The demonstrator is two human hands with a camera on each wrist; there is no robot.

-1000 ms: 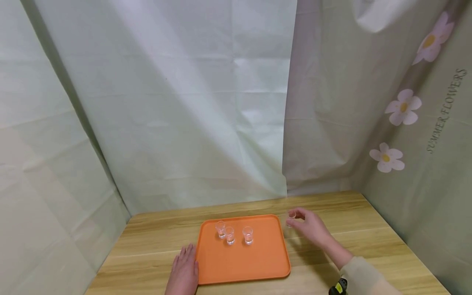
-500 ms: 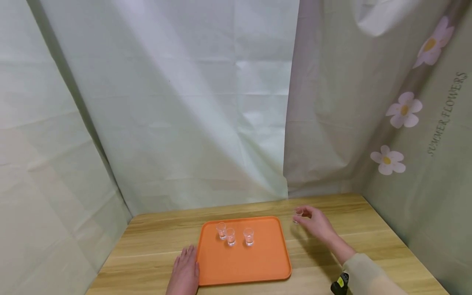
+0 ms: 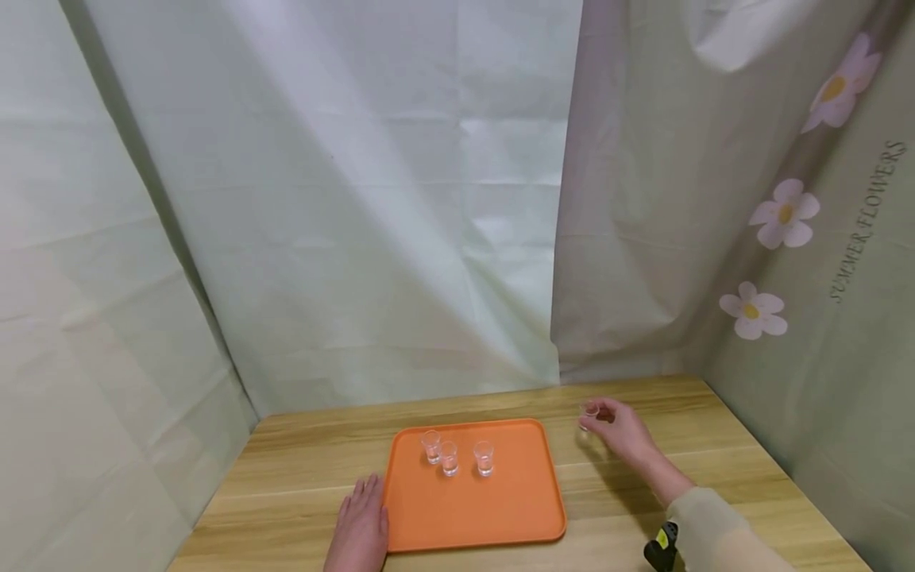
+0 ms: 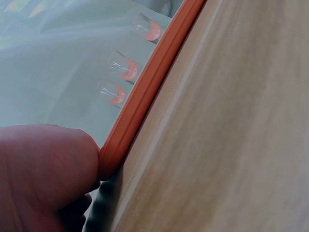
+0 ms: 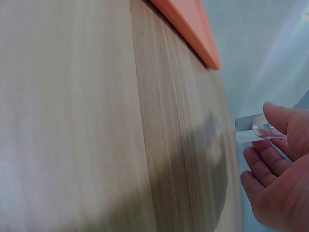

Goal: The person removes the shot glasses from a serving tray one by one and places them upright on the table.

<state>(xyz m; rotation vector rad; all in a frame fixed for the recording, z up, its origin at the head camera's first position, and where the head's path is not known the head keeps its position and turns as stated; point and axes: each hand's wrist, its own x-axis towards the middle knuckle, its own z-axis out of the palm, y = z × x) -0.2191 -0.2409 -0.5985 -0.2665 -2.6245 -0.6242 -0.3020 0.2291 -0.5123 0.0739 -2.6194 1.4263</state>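
My right hand [image 3: 623, 433] pinches a small clear shot glass [image 5: 247, 128] between thumb and fingers, to the right of the orange tray [image 3: 479, 512]. In the right wrist view the glass appears held a little above the wooden table. Three more shot glasses stand upright toward the tray's back: one at the left [image 3: 432, 447], one close beside it [image 3: 449, 459], and one nearer the middle [image 3: 484, 459]. Flat on the table, my left hand [image 3: 359, 526] lies with straight fingers along the tray's left edge, and its thumb side touches the rim [image 4: 108, 162].
The wooden table [image 3: 286, 469] carries the tray at its middle. Pale green curtains [image 3: 400, 238] hang behind and on both sides, with printed flowers [image 3: 785, 213] at the right. A black device with a yellow patch [image 3: 661, 546] sits at the right wrist.
The right hand has moved to the right, away from the tray, with the shot glass in its fingers. The left hand and the glasses on the tray stay in place.
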